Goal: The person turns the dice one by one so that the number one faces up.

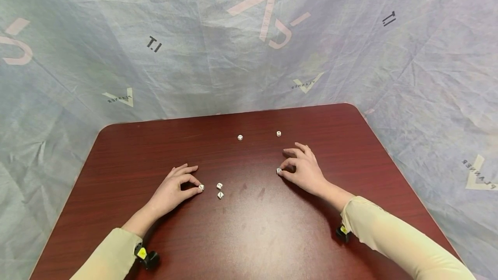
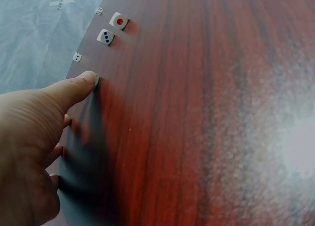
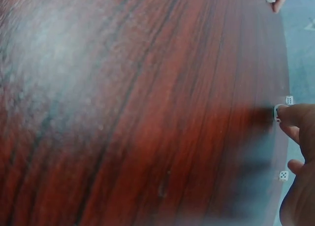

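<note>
Between thumb and index finger, my left hand (image 1: 172, 191) pinches a white die (image 1: 201, 187) at the table's left side. Just right of it lie two more dice, one die (image 1: 219, 186) behind the other die (image 1: 220, 195). My right hand (image 1: 305, 171) pinches another white die (image 1: 278, 170) with thumb and index finger, its other fingers spread forward. In the left wrist view the thumb covers most of the held die (image 2: 96, 81). The right wrist view shows the right hand's die (image 3: 277, 113) partly behind the thumb.
Two dice stand farther back, a left die (image 1: 240, 137) and a right die (image 1: 279, 133), near the far edge of the dark red wooden table (image 1: 249, 237). A grey printed cloth (image 1: 218, 64) hangs behind and beside the table. Glare lies on the tabletop's front middle.
</note>
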`<state>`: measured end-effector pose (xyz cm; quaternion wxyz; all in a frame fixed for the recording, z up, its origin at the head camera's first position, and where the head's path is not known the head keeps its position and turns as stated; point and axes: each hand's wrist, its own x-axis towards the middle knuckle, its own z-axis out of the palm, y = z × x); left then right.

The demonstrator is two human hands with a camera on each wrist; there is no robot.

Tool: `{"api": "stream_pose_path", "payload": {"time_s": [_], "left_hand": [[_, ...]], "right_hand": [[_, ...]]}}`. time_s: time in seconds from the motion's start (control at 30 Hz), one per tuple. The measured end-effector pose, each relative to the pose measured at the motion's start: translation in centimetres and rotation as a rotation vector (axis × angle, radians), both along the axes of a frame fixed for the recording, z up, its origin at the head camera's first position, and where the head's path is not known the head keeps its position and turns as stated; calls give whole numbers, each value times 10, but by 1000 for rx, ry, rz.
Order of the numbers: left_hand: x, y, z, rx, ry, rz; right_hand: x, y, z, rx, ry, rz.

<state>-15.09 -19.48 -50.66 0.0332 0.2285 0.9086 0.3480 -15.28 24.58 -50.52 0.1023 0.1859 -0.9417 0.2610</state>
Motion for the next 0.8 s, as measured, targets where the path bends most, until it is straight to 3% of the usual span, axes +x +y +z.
{"api": "stream_pose_path", "payload": {"time_s": [0.8], "left_hand": [[0, 0, 0, 11, 13, -2]], "right_hand": [[2, 0, 6, 15, -8, 12]]}}
